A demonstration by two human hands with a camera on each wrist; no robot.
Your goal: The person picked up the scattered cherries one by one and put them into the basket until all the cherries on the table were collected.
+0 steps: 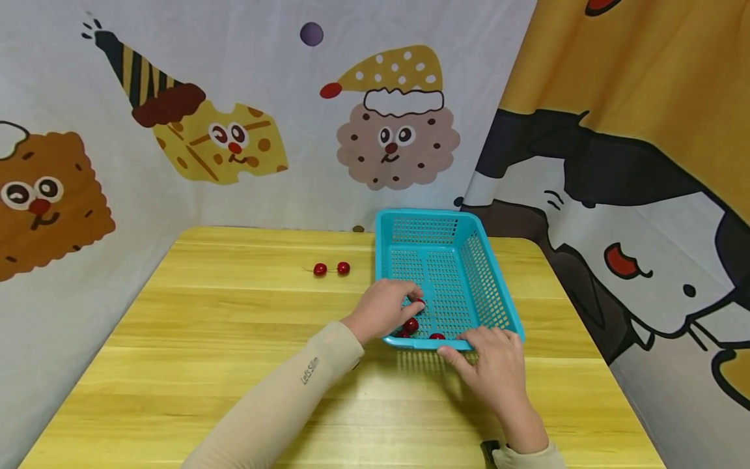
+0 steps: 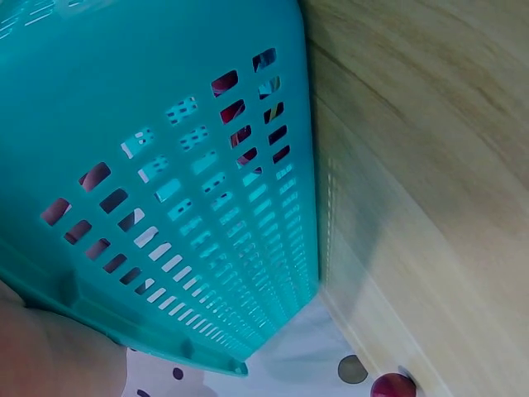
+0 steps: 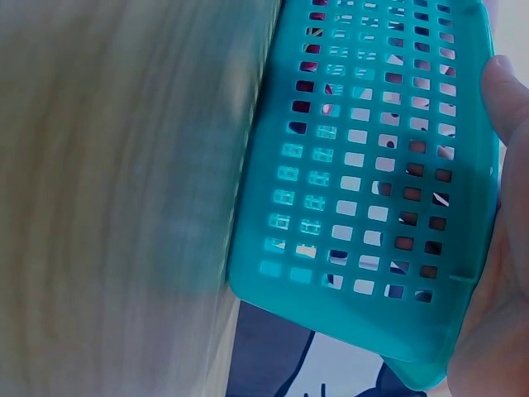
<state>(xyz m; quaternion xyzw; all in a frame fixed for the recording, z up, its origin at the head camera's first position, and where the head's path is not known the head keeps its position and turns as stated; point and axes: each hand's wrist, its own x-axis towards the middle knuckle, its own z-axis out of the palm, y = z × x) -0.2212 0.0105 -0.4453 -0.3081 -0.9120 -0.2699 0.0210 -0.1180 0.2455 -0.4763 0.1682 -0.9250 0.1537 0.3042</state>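
My left hand reaches over the left side of a blue plastic basket and pinches a red cherry between thumb and fingers, low inside it. More cherries lie at the basket's near end, among them one cherry below the left hand and another cherry by the front wall. My right hand grips the near rim at the right corner, fingers over the edge and thumb outside. In the right wrist view the thumb lies along the rim. Red cherries show through the wall holes in the left wrist view.
Two stemmed cherries, a left cherry and a right cherry, lie on the wooden table left of the basket. A cartoon-printed cloth hangs behind the table, and another printed curtain along its right side.
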